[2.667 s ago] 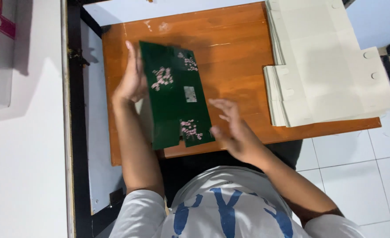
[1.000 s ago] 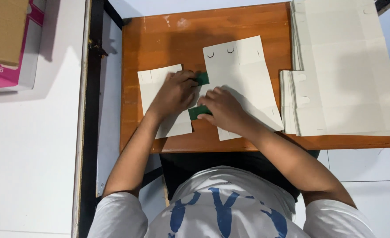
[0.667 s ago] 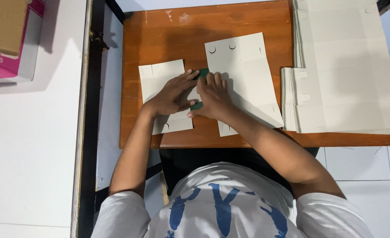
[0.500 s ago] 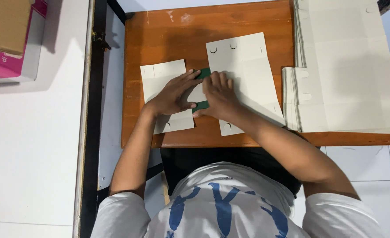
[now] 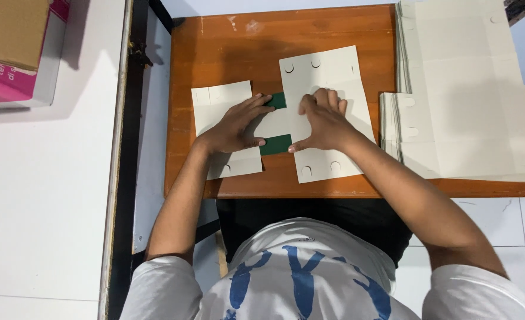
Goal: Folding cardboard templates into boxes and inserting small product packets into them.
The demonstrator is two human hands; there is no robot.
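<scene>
Two hands press down on a flat cardboard sheet (image 5: pixel 325 71) that lies pale side up in the middle of the wooden table (image 5: pixel 233 41). We see the left hand (image 5: pixel 234 125) spread flat on the sheet's smaller left panel, fingers stretched out toward the centre, with the index finger reaching the upper green flap (image 5: pixel 278 99). The right hand (image 5: pixel 322 120) rests on the larger right panel, fingers curled loosely and knuckles raised, the thumb pointing down and left toward the lower green flap (image 5: pixel 275 144). Neither hand grasps anything; both simply bear on the card, palms down. The two green flaps show at the narrow middle strip of the sheet, one above and one below the gap between the hands. Small half-round cuts mark the top and bottom edges of the right panel.

To the right, a stack of pale cardboard sheets (image 5: pixel 464 89) covers the table's far end, partly overhanging its edge, near the right hand but not touching it. At the upper left, well apart from the table, a brown box (image 5: pixel 10 29) sits on a pink box (image 5: pixel 5 86) on a white surface. A black frame (image 5: pixel 129 118) runs down beside the table's left edge.
</scene>
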